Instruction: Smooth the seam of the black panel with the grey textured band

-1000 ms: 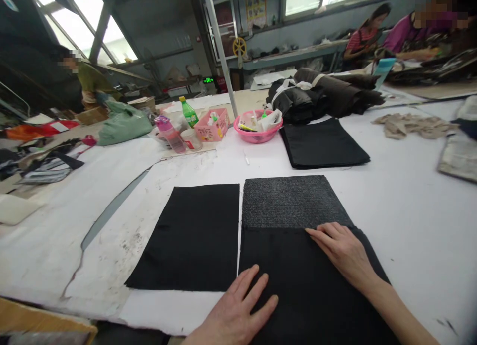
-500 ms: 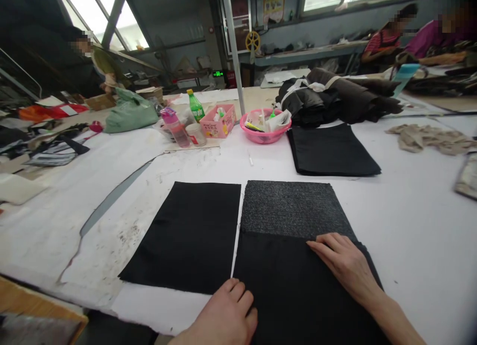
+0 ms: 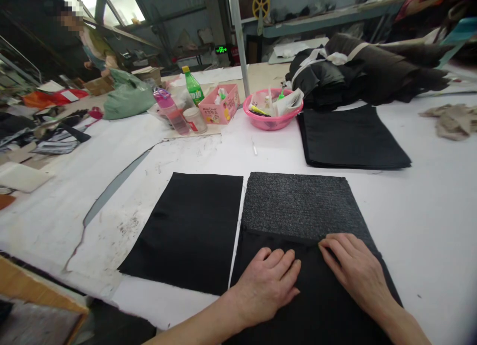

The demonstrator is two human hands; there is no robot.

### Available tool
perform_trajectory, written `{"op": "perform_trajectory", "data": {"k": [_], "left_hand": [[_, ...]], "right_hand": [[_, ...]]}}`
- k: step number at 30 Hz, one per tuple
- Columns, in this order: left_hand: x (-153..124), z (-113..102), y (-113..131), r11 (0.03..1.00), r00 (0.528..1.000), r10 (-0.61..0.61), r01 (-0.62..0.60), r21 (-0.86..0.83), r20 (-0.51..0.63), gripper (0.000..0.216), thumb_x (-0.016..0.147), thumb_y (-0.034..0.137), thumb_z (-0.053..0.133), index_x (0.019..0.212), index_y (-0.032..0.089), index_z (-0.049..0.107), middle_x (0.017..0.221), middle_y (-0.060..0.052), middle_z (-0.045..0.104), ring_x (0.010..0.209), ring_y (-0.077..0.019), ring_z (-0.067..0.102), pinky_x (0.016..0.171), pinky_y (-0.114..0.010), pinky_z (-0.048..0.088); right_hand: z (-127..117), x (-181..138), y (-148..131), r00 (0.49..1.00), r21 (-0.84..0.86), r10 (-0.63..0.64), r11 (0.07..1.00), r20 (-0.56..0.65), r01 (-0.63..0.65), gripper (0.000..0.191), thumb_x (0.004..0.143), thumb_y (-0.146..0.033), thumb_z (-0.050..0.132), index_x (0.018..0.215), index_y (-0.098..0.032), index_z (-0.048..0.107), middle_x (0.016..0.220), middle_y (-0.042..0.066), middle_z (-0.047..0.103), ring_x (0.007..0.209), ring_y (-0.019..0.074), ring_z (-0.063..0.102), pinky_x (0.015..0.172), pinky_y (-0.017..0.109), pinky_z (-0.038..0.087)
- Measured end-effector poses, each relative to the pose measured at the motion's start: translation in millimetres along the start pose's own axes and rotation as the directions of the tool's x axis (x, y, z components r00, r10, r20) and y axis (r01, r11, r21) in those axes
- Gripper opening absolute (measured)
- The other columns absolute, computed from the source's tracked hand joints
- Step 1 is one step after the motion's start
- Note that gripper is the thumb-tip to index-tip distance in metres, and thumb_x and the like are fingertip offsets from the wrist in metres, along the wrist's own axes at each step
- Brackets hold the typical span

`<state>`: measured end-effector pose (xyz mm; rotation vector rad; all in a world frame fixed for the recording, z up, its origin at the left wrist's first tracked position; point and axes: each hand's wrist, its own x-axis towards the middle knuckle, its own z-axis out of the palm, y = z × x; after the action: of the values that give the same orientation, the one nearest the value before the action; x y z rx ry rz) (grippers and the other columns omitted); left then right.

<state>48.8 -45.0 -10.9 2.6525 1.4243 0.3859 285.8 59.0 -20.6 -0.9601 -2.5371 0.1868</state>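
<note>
White table (image 3: 428, 226); right fingers (image 3: 337, 244) narrow on part-hidden black cloth (image 3: 313, 310); left fingers (image 3: 286, 263), grip unclear

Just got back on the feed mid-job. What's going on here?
A person is handling a black fabric panel on a white-covered table. The right hand has its fingertips at the panel's far edge, where a grey textured panel shows beyond; the left hand is over the black fabric. A second black panel lies alongside to the left, and a black fabric stack sits farther back, near a pink basin.
</note>
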Motion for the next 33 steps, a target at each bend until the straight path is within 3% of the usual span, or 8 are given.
{"op": "perform_trajectory", "data": {"k": [7, 15, 18, 25, 33], "left_hand": [[1.0, -0.1, 0.5, 0.998, 0.998, -0.058, 0.058, -0.023, -0.001, 0.043, 0.099, 0.039, 0.042, 0.134, 0.017, 0.051, 0.141, -0.011, 0.048, 0.114, -0.0246, 0.051, 0.093, -0.040, 0.038], [-0.6, 0.6, -0.9, 0.996, 0.995, -0.094, 0.094, -0.012, -0.028, 0.042, 0.097, 0.039, 0.043, 0.132, 0.019, 0.053, 0.140, -0.009, 0.050, 0.120, -0.0260, 0.048, 0.098, -0.043, 0.036], [-0.4, 0.7, -1.3, 0.996, 0.996, -0.092, 0.092, -0.004, -0.019, 0.042, 0.096, 0.039, 0.045, 0.132, 0.020, 0.054, 0.140, -0.009, 0.049, 0.119, -0.0263, 0.048, 0.098, -0.044, 0.036], [-0.8, -0.2, -1.7, 0.996, 0.996, -0.087, 0.087, -0.022, -0.021, 0.042, 0.097, 0.037, 0.043, 0.133, 0.019, 0.053, 0.142, -0.009, 0.048, 0.120, -0.0264, 0.048, 0.098, -0.044, 0.036], [-0.5, -0.3, -1.3, 0.996, 0.996, -0.090, 0.090, -0.016, -0.023, 0.041, 0.097, 0.036, 0.044, 0.132, 0.018, 0.054, 0.142, -0.010, 0.049, 0.119, -0.0260, 0.048, 0.097, -0.043, 0.038]], "right_hand": [[4.2, 1.9, 0.7, 0.994, 0.060, 0.111, 0.992, -0.017, -0.110, 0.023, 0.104, -0.035, 0.045, 0.093, -0.020, 0.059, 0.098, 0.004, 0.057, 0.092, 0.0239, 0.053, 0.084, 0.042, 0.040], [-6.9, -2.9, 20.1, 0.993, 0.213, 0.112, 0.972, -0.049, -0.099, 0.021, 0.104, -0.040, 0.048, 0.108, -0.025, 0.062, 0.104, 0.003, 0.060, 0.100, 0.0237, 0.054, 0.088, 0.040, 0.043], [-8.3, 0.4, 17.7, 0.998, 0.144, 0.054, 0.988, -0.040, -0.048, 0.020, 0.103, -0.039, 0.050, 0.111, -0.026, 0.063, 0.106, 0.003, 0.060, 0.098, 0.0239, 0.055, 0.087, 0.041, 0.042], [-3.1, 9.8, 7.0, 0.963, -0.022, -0.208, 0.976, 0.170, 0.215, 0.031, 0.106, -0.022, 0.035, 0.125, -0.024, 0.059, 0.115, 0.005, 0.058, 0.105, 0.0247, 0.053, 0.092, 0.044, 0.036], [5.3, 13.6, 4.6, 0.960, -0.036, -0.244, 0.967, 0.137, 0.251, 0.027, 0.104, -0.019, 0.037, 0.115, -0.022, 0.062, 0.113, 0.005, 0.060, 0.103, 0.0245, 0.055, 0.092, 0.042, 0.037]]}}
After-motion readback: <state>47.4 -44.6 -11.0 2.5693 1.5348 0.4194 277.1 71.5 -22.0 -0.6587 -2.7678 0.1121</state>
